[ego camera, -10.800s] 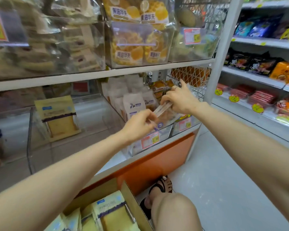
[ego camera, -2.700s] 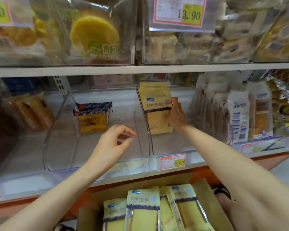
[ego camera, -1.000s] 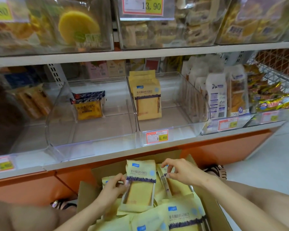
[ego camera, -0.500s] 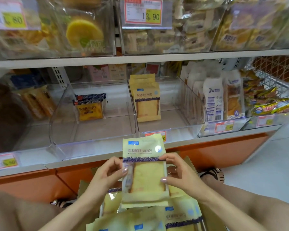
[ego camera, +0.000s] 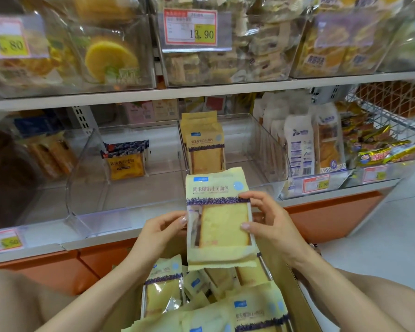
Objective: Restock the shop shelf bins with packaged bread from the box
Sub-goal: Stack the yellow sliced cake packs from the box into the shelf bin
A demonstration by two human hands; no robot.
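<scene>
Both hands pinch one bread pack by its side edges, the left hand point(ego camera: 158, 232) at the left edge and the right hand point(ego camera: 271, 221) at the right, thumbs on the front and fingers behind. They hold the pack point(ego camera: 219, 226) upright above the open box point(ego camera: 295, 298), in front of the shelf point(ego camera: 94, 243). The step in hand looks to be carrying it into the clear bin point(ego camera: 261, 149), where a matching pack point(ego camera: 205, 144) stands at the back left. It should go best kept upright, label forward, lifted over the bin's low front lip and stood just before that pack, with a light grip on the soft slices. Against half a second ago, the pack is higher and nearer the bin; a second ago both hands were down in the box.
</scene>
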